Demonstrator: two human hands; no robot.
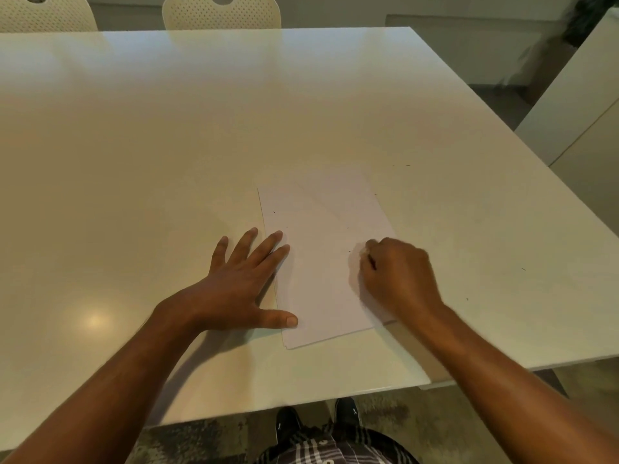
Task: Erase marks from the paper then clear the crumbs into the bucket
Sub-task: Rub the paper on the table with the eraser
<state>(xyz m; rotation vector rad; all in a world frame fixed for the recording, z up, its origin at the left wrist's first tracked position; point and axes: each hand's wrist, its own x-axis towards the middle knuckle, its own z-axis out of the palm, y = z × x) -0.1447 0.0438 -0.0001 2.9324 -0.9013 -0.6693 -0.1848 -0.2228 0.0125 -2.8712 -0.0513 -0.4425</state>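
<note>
Paper (321, 259) lies flat on the bench (167, 145), near the front edge, a little right of centre, slightly skewed; looks like more than one sheet stacked, lower edges offset. A few tiny dark crumbs (348, 251) on the sheet and scattered on the bench to its right. Left hand (241, 286) spread flat, palm down, at the paper's left edge: two fingertips and the thumb tip rest on the sheet, the other fingers and the palm on the bench. Left grip wide, holds nothing. Right hand (398, 276) sits on the paper's right side, fingers curled into a tight fist, knuckles toward the sheet; grip narrow, whatever is inside is hidden, cannot tell what it holds. Beyond the far edge of the bench, two pale perforated chairs (221, 11). Right side, a pale cabinet (576, 105). Below the front edge, black shoes (288, 423) and checked fabric on patterned floor.
</note>
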